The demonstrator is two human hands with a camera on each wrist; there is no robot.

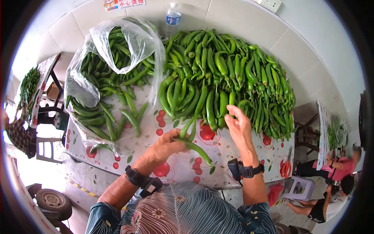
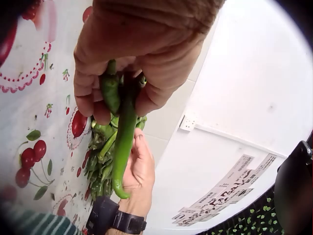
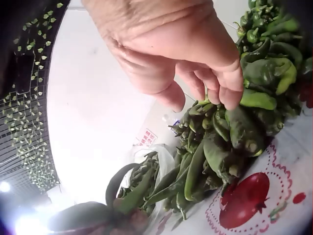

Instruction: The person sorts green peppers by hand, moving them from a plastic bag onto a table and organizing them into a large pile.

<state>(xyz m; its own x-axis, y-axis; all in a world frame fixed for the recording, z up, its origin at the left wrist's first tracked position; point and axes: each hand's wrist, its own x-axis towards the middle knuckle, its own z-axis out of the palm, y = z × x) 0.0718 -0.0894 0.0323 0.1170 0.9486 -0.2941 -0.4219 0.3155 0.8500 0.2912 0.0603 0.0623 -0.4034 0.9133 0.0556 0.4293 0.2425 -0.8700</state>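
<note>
My left hand (image 1: pixel 170 144) grips a few long green chili peppers (image 2: pixel 126 144) above the front of the table. One hangs out curved toward the right, while others point up toward the heap in the head view. Stem ends show between finger and thumb in the left wrist view. My right hand (image 1: pixel 239 128) is raised at the front edge of the big pepper heap (image 1: pixel 233 72), fingers loosely bent. In the right wrist view, thumb and fingertips (image 3: pixel 230 98) stand apart with nothing between them, overlapping the heap behind.
Left of the heap, a clear plastic bag (image 1: pixel 80 84) spills more peppers onto the fruit-patterned tablecloth (image 1: pixel 222 145). A water bottle (image 1: pixel 173 19) stands against the tiled wall behind. Red peppers (image 1: pixel 285 169) lie at the front right. People sit farther right, near a purple stool (image 1: pixel 298 190).
</note>
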